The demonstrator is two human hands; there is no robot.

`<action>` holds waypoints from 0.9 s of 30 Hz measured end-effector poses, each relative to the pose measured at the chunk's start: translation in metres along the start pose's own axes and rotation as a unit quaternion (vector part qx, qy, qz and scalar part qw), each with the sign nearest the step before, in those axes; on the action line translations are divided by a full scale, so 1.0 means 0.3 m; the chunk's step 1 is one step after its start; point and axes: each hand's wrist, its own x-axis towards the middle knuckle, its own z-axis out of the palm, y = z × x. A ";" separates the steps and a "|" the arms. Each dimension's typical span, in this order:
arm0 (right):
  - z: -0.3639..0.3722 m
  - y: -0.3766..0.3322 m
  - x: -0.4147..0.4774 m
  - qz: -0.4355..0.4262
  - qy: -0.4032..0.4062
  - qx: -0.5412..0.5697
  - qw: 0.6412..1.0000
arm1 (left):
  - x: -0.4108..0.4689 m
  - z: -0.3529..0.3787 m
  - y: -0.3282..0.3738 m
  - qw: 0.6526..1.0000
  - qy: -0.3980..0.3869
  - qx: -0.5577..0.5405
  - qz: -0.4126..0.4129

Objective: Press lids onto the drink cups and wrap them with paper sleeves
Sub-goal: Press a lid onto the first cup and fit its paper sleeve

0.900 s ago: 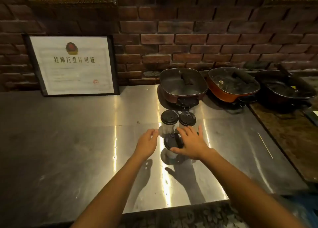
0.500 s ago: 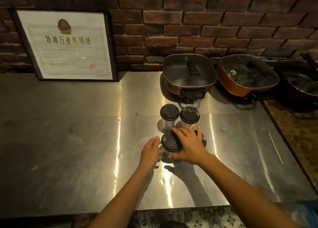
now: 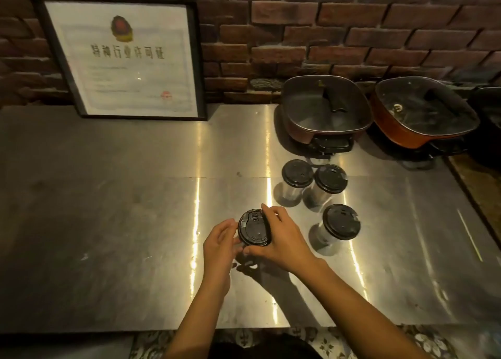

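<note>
Both hands hold a clear drink cup with a black lid [image 3: 253,230] just above the steel counter [image 3: 108,223]. My left hand [image 3: 220,246] cups its left side. My right hand [image 3: 282,241] wraps the right side, with fingers over the lid's rim. The cup's body is mostly hidden by my hands. Three more clear cups with black lids stand to the right: one close by [image 3: 340,223] and two behind it [image 3: 296,174] [image 3: 330,179]. No paper sleeve is in view.
Two lidded electric pans [image 3: 325,109] [image 3: 423,115] sit at the back right against the brick wall. A framed certificate [image 3: 127,60] leans on the wall at the back left. A thin stick [image 3: 470,234] lies near the counter's right edge.
The cup under my right hand has come left and nearer to me, away from the other three. My left hand has closed on its side. The camera has tilted down and closer.
</note>
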 end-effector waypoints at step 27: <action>0.357 -0.408 0.172 0.285 0.031 0.332 0.899 | 0.178 -0.292 0.046 0.995 0.041 0.085 -0.037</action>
